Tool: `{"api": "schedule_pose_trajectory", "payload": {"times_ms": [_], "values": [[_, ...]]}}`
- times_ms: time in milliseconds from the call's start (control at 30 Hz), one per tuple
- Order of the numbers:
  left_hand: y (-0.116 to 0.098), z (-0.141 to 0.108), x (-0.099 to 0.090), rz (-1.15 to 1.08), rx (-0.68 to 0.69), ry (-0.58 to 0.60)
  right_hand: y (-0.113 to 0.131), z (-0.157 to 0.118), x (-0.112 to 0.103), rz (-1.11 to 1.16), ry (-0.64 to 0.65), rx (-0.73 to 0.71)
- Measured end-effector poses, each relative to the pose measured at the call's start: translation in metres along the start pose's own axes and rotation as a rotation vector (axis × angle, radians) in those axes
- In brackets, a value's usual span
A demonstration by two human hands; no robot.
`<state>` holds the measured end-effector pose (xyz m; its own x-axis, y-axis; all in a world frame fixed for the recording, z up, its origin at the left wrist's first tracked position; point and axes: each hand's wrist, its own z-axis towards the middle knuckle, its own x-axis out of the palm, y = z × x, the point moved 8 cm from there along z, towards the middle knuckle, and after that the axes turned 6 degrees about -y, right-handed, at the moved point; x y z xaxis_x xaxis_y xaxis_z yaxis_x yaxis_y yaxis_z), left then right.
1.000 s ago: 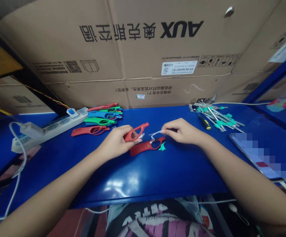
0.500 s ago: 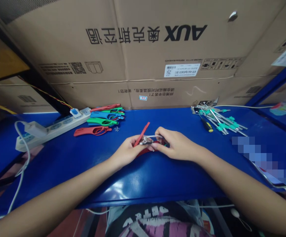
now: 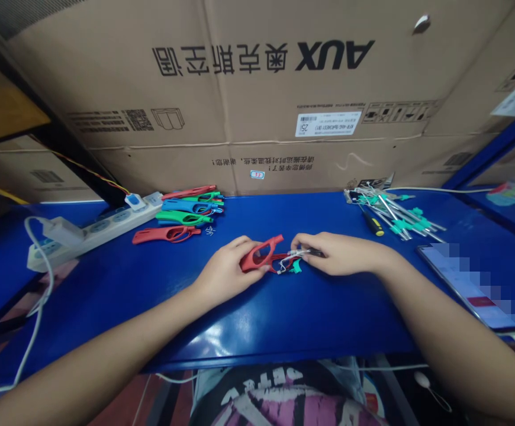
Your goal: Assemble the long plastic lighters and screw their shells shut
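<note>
My left hand is closed around a red plastic lighter casing half, its narrow end tilted up to the right. Below and beside that piece lies another red casing part, partly covered. A green trigger and a small white-tipped wire end show near it. Fingers of my right hand pinch a bundle of thin white wires along with a dark, slim part. How the wires join the red parts is too small to tell.
Red, green and blue lighter casings lie at the left, with small screws beside them. A power strip stands farther left. Metal tubes with green triggers, a screwdriver and a phone are at the right.
My hands have moved apart. The red casing half in my left hand has turned to show its broad face. My right hand has shifted right with the wires and dark part.
</note>
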<state>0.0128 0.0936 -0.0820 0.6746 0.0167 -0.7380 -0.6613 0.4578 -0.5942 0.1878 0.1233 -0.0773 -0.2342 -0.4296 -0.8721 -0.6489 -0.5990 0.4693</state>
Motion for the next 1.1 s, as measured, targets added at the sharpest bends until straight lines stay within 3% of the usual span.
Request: {"api": "schedule_pose_trajectory", "payload": {"times_ms": [200,467,667,767,867,1000,1100], "values": [[0.013,0.002,0.001,0.285,-0.031,0.160,0.001,0.004,0.013,0.024,0.055,-0.048],[0.027,0.007,-0.014,0.367,-0.051,0.172,0.014,0.010,0.008,-0.015,-0.126,-0.210],[0.031,0.009,-0.018,0.356,-0.071,0.153,0.003,0.010,-0.013,0.084,-0.271,-0.171],[0.025,0.009,-0.021,0.283,-0.043,0.102,-0.031,0.000,-0.050,0.068,-0.529,-0.033],[0.017,0.005,-0.018,0.266,0.026,0.152,-0.089,-0.027,-0.095,-0.077,-0.857,0.299],[0.011,0.000,-0.006,0.291,0.159,0.284,-0.168,-0.073,-0.116,-0.296,-0.930,0.885],[0.009,-0.001,-0.002,0.264,0.213,0.322,-0.198,-0.086,-0.112,-0.307,-0.926,0.998]]}}
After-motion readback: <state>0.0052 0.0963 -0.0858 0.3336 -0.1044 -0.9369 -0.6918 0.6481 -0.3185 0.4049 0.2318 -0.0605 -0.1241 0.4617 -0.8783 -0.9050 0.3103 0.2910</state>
